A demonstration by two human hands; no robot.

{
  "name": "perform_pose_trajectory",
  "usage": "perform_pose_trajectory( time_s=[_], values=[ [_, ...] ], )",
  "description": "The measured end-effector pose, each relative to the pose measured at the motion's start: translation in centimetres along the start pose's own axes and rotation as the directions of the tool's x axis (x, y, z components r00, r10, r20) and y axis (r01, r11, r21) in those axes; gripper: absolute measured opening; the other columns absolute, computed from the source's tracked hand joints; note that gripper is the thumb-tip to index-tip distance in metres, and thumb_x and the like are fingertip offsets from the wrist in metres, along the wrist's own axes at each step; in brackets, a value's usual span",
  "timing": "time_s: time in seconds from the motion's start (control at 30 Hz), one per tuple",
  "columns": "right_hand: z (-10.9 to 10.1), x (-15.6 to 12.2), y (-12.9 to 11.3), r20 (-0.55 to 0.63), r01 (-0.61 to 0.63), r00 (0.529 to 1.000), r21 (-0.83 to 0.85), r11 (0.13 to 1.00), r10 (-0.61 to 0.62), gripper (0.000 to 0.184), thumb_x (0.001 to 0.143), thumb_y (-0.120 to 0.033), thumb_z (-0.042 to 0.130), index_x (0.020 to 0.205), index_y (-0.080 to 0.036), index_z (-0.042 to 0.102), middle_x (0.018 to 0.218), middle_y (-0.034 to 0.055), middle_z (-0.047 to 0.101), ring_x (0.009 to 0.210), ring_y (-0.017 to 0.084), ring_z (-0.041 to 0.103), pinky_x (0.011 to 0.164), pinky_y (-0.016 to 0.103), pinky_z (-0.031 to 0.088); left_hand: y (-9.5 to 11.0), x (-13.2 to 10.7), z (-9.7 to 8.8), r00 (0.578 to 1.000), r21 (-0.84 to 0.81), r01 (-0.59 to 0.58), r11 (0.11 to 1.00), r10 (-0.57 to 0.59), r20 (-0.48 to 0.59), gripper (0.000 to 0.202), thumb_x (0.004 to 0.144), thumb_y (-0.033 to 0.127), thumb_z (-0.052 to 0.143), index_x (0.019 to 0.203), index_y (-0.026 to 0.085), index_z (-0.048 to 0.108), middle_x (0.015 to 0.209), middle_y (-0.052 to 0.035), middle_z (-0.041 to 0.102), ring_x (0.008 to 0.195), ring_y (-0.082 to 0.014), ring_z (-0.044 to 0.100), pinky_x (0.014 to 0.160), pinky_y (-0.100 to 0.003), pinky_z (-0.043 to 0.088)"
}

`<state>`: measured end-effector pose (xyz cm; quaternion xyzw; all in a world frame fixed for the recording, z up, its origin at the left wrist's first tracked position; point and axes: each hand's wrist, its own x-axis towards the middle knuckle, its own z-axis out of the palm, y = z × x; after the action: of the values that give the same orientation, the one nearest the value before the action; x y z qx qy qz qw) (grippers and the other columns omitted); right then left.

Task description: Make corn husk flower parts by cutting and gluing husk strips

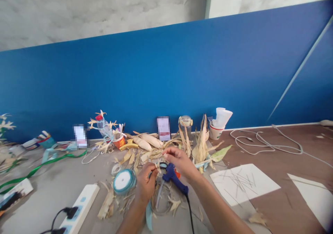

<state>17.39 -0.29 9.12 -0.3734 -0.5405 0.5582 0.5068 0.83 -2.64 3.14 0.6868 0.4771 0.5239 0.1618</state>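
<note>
Left hand [147, 182]: pinching a small pale scrap [158, 167]
Right hand [180, 161]: fingers bunched, honestly can't tell if I'm holding anything
Pose: hands angled inward, close together
Glue gun [175, 180]: just beside my right

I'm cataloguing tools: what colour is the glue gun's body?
The glue gun has a dark blue body, best seen in the head view.

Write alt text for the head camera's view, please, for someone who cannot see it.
A person's left hand, pinching a small pale piece, and right hand are close together above a cluttered table, beside a blue glue gun. Corn husks, a ribbon spool and a power strip lie nearby.
</note>
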Motion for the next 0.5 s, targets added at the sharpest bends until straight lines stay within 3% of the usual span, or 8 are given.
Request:
perform_pose_trajectory(
  time_s=[0.07,0.17,0.33,0.5],
  values=[
    [0.1,-0.3,-0.6,0.078,0.126,0.990,-0.150,0.981,-0.116,0.004,0.074,-0.022,0.061,0.075,-0.019,0.063,0.076,-0.0002,0.057,0.075,0.015,0.052,0.071,0.027,0.039,0.1,0.0,0.0,0.999,-0.024,0.000,1.000,0.001,0.034,0.019,0.082,0.026,0.051,0.066,0.020,0.059,0.065,-0.0008,0.060,0.065,-0.0163,0.056,0.063,-0.028,0.045],
    [0.4,-0.9,-1.3,0.186,0.285,0.955,-0.352,0.891,-0.232,0.012,0.075,-0.011,0.058,0.073,-0.020,0.065,0.087,0.0023,0.058,0.091,0.018,0.054,0.085,0.031,0.039,0.2,0.0,0.0,0.998,-0.067,0.007,0.998,-0.002,0.066,0.019,0.082,0.025,0.051,0.067,0.020,0.061,0.064,-0.0006,0.059,0.064,-0.0161,0.055,0.063,-0.027,0.045],
    [0.4,-1.5,-1.7,0.281,0.356,0.931,-0.566,0.744,-0.231,0.022,0.074,-0.003,0.055,0.081,-0.020,0.068,0.092,0.0041,0.059,0.098,0.021,0.051,0.090,0.034,0.037,0.3,0.0,0.1,0.997,-0.091,0.023,0.996,-0.016,0.082,0.018,0.082,0.026,0.053,0.067,0.019,0.061,0.066,-0.0013,0.059,0.065,-0.0166,0.055,0.063,-0.028,0.045],
    [0.5,-1.5,-2.0,0.345,0.387,0.917,-0.644,0.660,-0.201,0.029,0.070,0.002,0.053,0.084,-0.020,0.067,0.092,0.0050,0.060,0.097,0.022,0.051,0.089,0.036,0.038,0.1,-0.1,0.1,0.997,-0.080,0.025,0.996,-0.019,0.074,0.019,0.081,0.024,0.052,0.064,0.019,0.059,0.063,0.0002,0.057,0.063,-0.0156,0.054,0.062,-0.027,0.043]
  ],
)
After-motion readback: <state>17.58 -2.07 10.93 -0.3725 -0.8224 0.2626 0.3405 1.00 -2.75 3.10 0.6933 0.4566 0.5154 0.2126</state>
